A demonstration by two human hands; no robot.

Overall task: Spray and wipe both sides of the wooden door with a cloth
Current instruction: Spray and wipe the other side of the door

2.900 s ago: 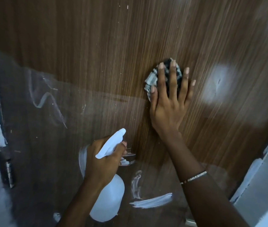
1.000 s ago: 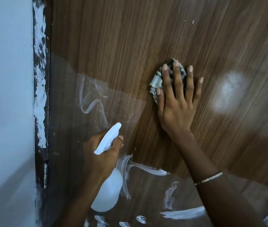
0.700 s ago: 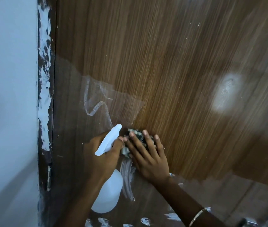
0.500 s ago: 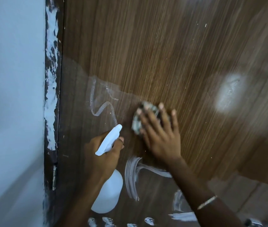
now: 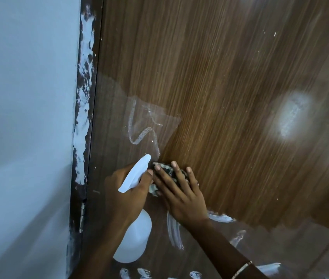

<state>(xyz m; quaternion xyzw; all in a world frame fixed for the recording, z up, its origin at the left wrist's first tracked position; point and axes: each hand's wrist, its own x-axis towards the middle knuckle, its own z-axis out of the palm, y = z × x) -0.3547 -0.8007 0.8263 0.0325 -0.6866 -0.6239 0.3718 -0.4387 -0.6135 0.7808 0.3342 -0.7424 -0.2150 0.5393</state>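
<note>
Low on the door's left side, close to the frame (image 5: 83, 117): fingers (image 5: 163, 178) of the right hand (image 5: 181, 198) are spread and near straight, pressing the checked cloth (image 5: 167, 171) flat on the wood. No curl, no pinch. The cloth is bunched and pinned by pressure only, with a fold poking out on the left. The left hand (image 5: 127, 196) touches it on that side, fingers wrapped round the neck of the white spray bottle (image 5: 133, 238), nozzle aimed up the door (image 5: 220, 87). The bottle body hangs below the fist, close to the panel (can't tell if it touches).

Outward: chalky squiggle (image 5: 141, 133) just above the cloth, thick white smears (image 5: 173, 232) below the right wrist, more blobs at the bottom of view. Pale patch (image 5: 292, 115) well off to the right. The frame is streaked white too, with plain wall (image 5: 24, 117) beyond it. Thin bracelet (image 5: 242, 268) on the right forearm.

My read: this is the wiping step, this face is only partly done, and the other face is not in view. To do it well I'd open the cloth out for more contact, load through the palm rather than the fingertips, and stroke along the grain in overlapping passes. I'd take the squiggle first since it's closest. The bottle hand should move clear because it blocks leftward travel. The thick smears likely need a re-wet and a clean fold, else they just spread.
</note>
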